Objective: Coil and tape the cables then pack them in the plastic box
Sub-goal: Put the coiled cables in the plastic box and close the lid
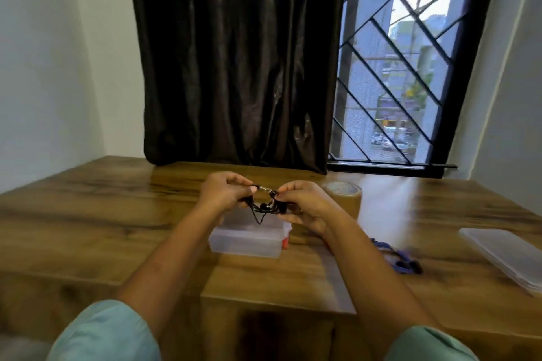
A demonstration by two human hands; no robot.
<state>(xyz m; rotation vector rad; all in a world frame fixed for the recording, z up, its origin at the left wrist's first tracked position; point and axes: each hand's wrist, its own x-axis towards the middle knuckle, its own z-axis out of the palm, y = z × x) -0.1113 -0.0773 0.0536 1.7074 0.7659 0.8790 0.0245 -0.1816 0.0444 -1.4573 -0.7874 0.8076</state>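
Both hands are raised above the wooden desk (88, 214) and share one black cable (265, 205). The left hand (225, 192) is clenched around one side of the bundle, and the right hand (305, 205) pinches the other side between thumb and fingers. A few loose loops hang down between them. Directly beneath the hands sits the clear plastic box (246, 239), open at the top. A roll of brown tape (346, 195) stands just behind the right hand. To the right of the right forearm, a blue cable (396, 258) lies on the desk, and further right rests the clear lid (504, 255).
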